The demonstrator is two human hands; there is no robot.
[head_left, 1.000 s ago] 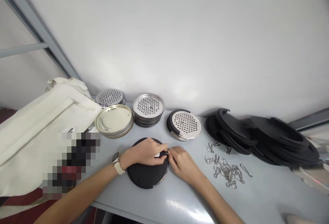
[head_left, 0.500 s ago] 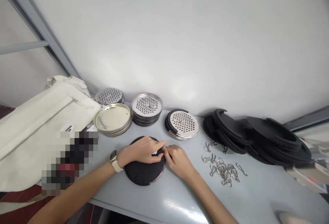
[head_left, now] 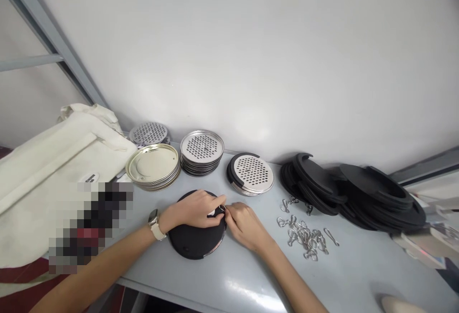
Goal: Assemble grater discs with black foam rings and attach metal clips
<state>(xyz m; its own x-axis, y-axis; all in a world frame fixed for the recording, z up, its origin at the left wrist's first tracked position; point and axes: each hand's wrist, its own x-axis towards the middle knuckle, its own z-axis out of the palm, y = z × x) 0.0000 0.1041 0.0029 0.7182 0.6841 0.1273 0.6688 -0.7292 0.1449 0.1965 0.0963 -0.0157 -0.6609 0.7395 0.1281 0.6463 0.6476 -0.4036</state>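
Observation:
A black round plate [head_left: 195,241] with a shiny rim at its right lies on the table in front of me. Across its top rests my left hand [head_left: 196,209], its fingers and thumb closed at the plate's upper right edge. A small metal wire clip [head_left: 222,207] shows between the two hands. My right hand [head_left: 246,226] pinches the clip's end with thumb and forefinger, just beside the plate. A small white spot shows under my left fingers; what it belongs to is hidden. To the right lies a loose pile of similar wire clips [head_left: 306,237].
Behind the plate stand gold-coloured lids [head_left: 153,163], perforated metal discs [head_left: 202,148] and a perforated disc in a black rim [head_left: 253,173]. Black plates [head_left: 376,193] are heaped at the right. A cream bag [head_left: 68,160] covers the left side of the grey table [head_left: 201,284].
The whole view has shifted slightly, so things sit a little further left. Both hands stay at the plate's edge; the metal clip shows more between them, with the right fingers slightly lower.

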